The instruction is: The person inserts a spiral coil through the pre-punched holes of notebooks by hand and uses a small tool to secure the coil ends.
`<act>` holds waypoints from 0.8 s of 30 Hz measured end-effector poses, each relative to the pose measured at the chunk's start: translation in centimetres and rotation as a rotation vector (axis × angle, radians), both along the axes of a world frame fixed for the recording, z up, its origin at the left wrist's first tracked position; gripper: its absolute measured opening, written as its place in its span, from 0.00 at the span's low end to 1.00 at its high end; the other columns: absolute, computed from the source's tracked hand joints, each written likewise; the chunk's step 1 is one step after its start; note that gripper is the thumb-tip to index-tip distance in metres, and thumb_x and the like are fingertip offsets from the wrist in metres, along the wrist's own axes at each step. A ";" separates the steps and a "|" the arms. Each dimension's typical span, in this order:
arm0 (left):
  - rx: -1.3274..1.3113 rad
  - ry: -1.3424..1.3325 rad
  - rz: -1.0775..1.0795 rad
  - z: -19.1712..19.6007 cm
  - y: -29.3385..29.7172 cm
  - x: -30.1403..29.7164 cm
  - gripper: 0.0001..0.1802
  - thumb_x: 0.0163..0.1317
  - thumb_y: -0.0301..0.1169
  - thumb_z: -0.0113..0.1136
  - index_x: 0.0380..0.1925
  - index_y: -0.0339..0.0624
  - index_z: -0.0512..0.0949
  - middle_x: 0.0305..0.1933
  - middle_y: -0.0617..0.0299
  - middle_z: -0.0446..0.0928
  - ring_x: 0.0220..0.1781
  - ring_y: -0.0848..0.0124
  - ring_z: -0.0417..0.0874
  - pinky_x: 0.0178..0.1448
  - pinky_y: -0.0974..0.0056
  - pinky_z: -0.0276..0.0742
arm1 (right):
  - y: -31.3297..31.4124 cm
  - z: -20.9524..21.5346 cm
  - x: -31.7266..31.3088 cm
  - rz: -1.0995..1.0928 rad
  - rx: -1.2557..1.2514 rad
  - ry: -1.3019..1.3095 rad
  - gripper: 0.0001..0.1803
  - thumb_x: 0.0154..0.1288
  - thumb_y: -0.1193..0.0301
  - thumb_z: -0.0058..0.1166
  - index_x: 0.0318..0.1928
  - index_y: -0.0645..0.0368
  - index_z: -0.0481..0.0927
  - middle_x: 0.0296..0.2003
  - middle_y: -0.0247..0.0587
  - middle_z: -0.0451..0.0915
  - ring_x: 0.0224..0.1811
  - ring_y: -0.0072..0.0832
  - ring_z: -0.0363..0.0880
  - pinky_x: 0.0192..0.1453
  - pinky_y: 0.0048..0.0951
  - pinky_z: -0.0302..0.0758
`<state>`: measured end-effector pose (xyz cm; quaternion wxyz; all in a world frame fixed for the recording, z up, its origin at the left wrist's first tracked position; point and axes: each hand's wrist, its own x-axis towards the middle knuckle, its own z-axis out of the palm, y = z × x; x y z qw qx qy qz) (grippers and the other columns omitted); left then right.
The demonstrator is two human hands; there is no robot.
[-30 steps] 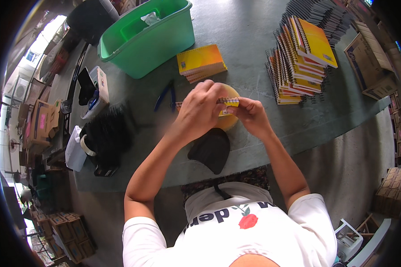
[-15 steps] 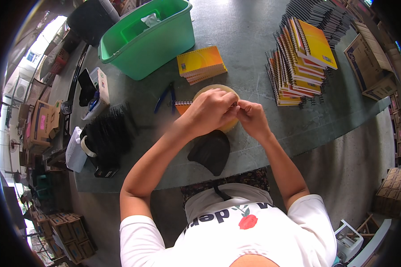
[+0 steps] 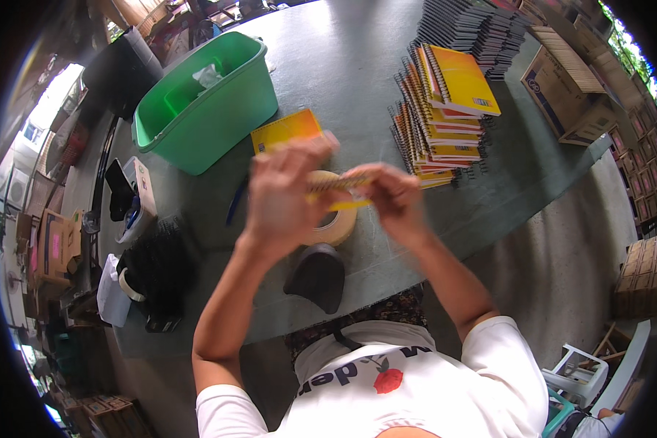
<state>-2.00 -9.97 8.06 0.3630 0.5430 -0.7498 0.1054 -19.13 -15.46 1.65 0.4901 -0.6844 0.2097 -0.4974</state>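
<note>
Between my hands is a small yellow spiral notebook [image 3: 359,202], its wire-bound edge facing up. My right hand [image 3: 396,197] pinches its right end. At the other end, my left hand [image 3: 281,201] is closed about it, though motion smears the fingers. Below the notebook lies a wide roll of tan tape [image 3: 336,232], partly covered by my left hand and the notebook. Nearer my body rests a black curved piece [image 3: 316,279] whose kind I cannot make out. Just beyond my left hand is a stack of yellow-orange notebooks [image 3: 285,131], with blue pliers [image 3: 235,203] mostly hidden beside my wrist.
A green plastic tub [image 3: 215,109] stands at the far left. Yellow spiral notebooks [image 3: 460,84] are piled at right, before stacked black wire bindings [image 3: 467,33] and a cardboard box [image 3: 562,95]. More black wire coils [image 3: 157,255] and a white bin [image 3: 144,201] occupy the left.
The notebook has come up off the tape roll, tilted between my hands. My left hand has swung left and turned. The whole view has shifted, moving the table's things leftward and down.
</note>
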 end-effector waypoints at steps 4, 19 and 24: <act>0.199 0.845 -0.120 3.8 -1.2 2.0 0.21 0.52 0.31 0.70 0.46 0.43 0.75 0.52 0.57 0.77 0.50 0.68 0.79 0.57 0.64 0.72 | -3.0 6.0 -2.7 -0.297 -0.148 -0.177 0.08 0.64 0.80 0.55 0.43 0.64 0.79 0.33 0.33 0.81 0.35 0.13 0.76 0.42 0.19 0.75; -0.495 0.623 -0.309 10.5 -13.1 -6.0 0.10 0.60 0.23 0.61 0.42 0.39 0.77 0.36 0.60 0.82 0.36 0.75 0.81 0.43 0.72 0.75 | -9.7 6.7 -10.5 -0.802 -0.704 0.760 0.16 0.68 0.63 0.51 0.51 0.57 0.79 0.54 0.43 0.78 0.63 0.43 0.70 0.67 0.48 0.62; -0.186 -0.159 -0.185 5.5 -15.6 -10.2 0.11 0.56 0.24 0.55 0.40 0.43 0.78 0.37 0.56 0.81 0.45 0.57 0.82 0.49 0.58 0.78 | -8.8 6.1 -10.4 -0.756 -0.655 0.288 0.12 0.68 0.66 0.46 0.40 0.58 0.82 0.49 0.43 0.80 0.58 0.39 0.73 0.63 0.43 0.65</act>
